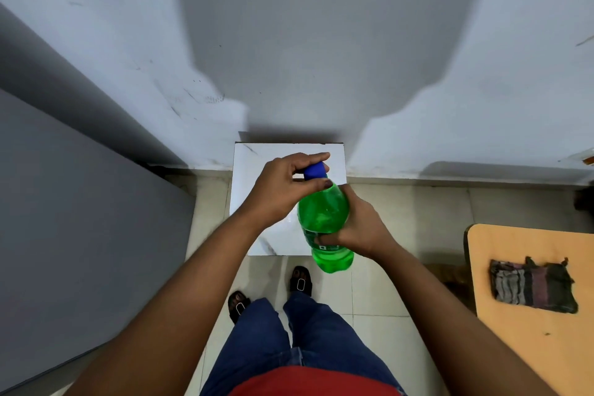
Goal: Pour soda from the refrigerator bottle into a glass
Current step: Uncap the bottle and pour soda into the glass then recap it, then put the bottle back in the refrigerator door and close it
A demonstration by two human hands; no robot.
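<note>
A green soda bottle (323,215) with a blue cap (315,170) is held in the air above a small white marble-topped stand (257,190). My right hand (356,228) is wrapped around the bottle's middle, over its label. My left hand (283,185) comes from the left, with fingers and thumb closed on the blue cap. The bottle tilts slightly, cap pointing away from me. No glass is in view.
A grey refrigerator side (80,202) fills the left. A pale wall (321,42) stands behind the stand. At the right an orange table (530,315) carries a dark striped cloth (532,284). My sandalled feet (270,289) stand on the tiled floor.
</note>
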